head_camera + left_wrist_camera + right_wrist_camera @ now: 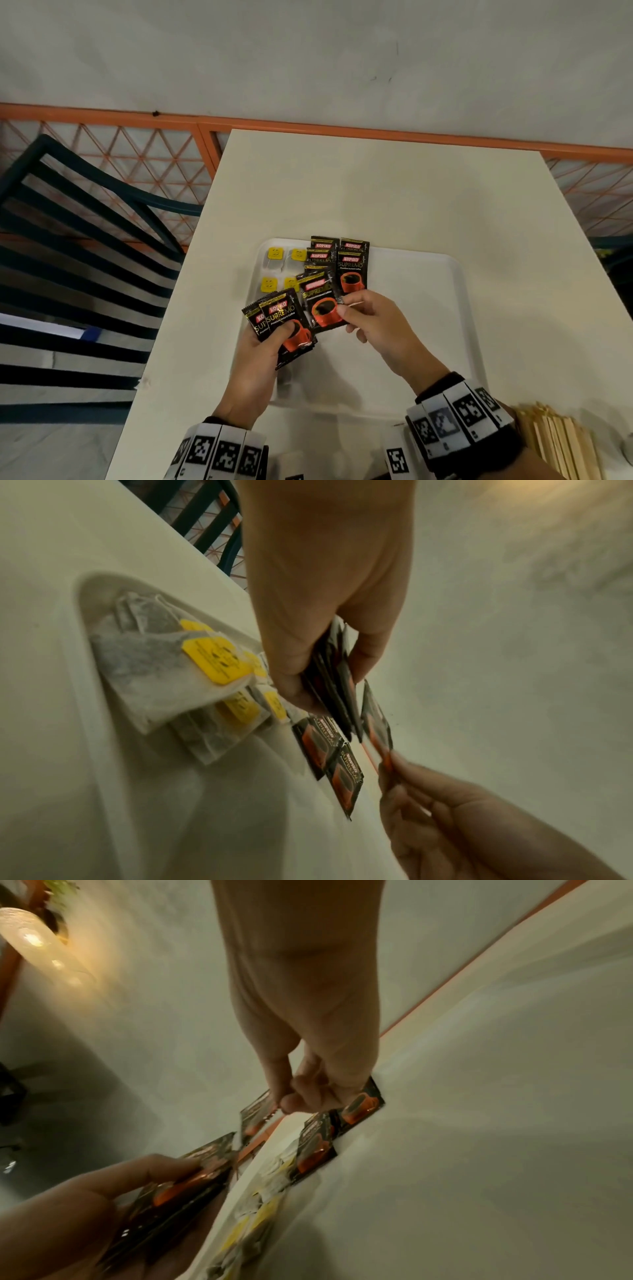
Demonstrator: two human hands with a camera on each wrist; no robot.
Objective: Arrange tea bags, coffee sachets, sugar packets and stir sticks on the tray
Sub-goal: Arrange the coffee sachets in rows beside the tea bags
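A white tray [411, 274] lies on the table. Tea bags with yellow tags [275, 255] [164, 674] lie in its far left corner. Beside them, black coffee sachets [352, 267] [322, 742] [363, 1107] lie overlapped in two columns. My left hand [270, 342] [322, 669] grips a small stack of coffee sachets [281, 322] [178, 1191] above the tray's left side. My right hand [356, 311] [298, 1099] pinches one more coffee sachet [320, 301] [377, 723] by its right edge, held just above the tray next to the laid ones.
Wooden stir sticks [561, 445] lie bundled at the table's near right. A dark slatted chair [85, 240] stands left of the table [376, 188]. An orange lattice fence [137, 154] runs behind. A lit lamp [37, 942] shows in the right wrist view.
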